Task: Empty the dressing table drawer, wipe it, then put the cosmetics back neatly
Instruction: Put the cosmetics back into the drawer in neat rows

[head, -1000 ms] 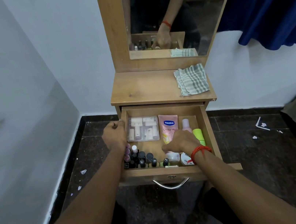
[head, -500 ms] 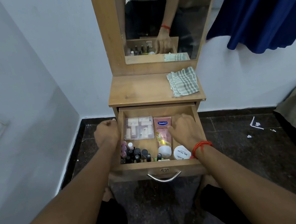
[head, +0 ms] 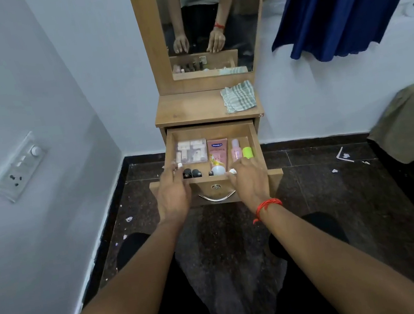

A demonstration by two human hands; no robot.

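Left hand (head: 172,193) lies palm-down over the front left corner of the open light-wood drawer (head: 254,139), fingers loosely spread and curled over the front panel; holds nothing that can be seen. Right hand (head: 249,180) lies palm-down over the front right corner of the same drawer, fingers loosely bent across the front edge; whether it grips anything underneath cannot be told. A red thread bracelet (head: 267,205) circles the right wrist.

Drawer stands pulled out from the narrow wooden dressing table (head: 188,108), still full. Inside, at back left: a clear plastic box of pale small items (head: 191,151). To its right: a pink squeeze tube with a blue label (head: 217,152), cap toward the drawer front. Right of the tube: a small pale-pink bottle (head: 236,149), then a lime-green cylinder (head: 247,152) close to the drawer's right wall. Along the drawer's front edge, between the hands: a few dark-capped small bottles (head: 192,173) and a white round lid (head: 218,170); a white object just at the right fingertips, too hidden to identify.

Curved metal handle (head: 217,197) on the drawer front, between the two wrists.

Above the drawer, on the tabletop's right rear: a folded green-and-white checked cloth (head: 238,97). Behind it rises the wood-framed mirror (head: 204,22), reflecting both hands and the drawer.
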